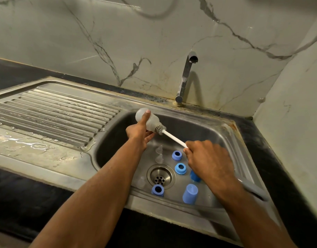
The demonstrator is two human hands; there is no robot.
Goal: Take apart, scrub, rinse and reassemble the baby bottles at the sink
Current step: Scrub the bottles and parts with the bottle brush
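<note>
My left hand (pixel 138 130) grips a frosted baby bottle (pixel 153 121) lying sideways over the sink basin, its mouth pointing right. A bottle brush (pixel 172 136) with grey bristles and a white handle sticks into that mouth. My right hand (pixel 207 158) holds the handle's near end. On the sink floor lie three blue collar rings (pixel 176 155) (pixel 180 168) (pixel 157 190), a blue cap (pixel 190 193) and another blue cap (pixel 195 176) partly under my right wrist. Clear teats (pixel 159 149) (pixel 159 158) (pixel 141 182) lie left of the rings and near the drain.
The steel sink (pixel 225 133) has a drain (pixel 161 176) at the middle front. The tap (pixel 185 76) stands at the back with no water running. A wet ribbed drainboard (pixel 52 113) stretches to the left. Dark counter surrounds it, with marble walls behind and on the right.
</note>
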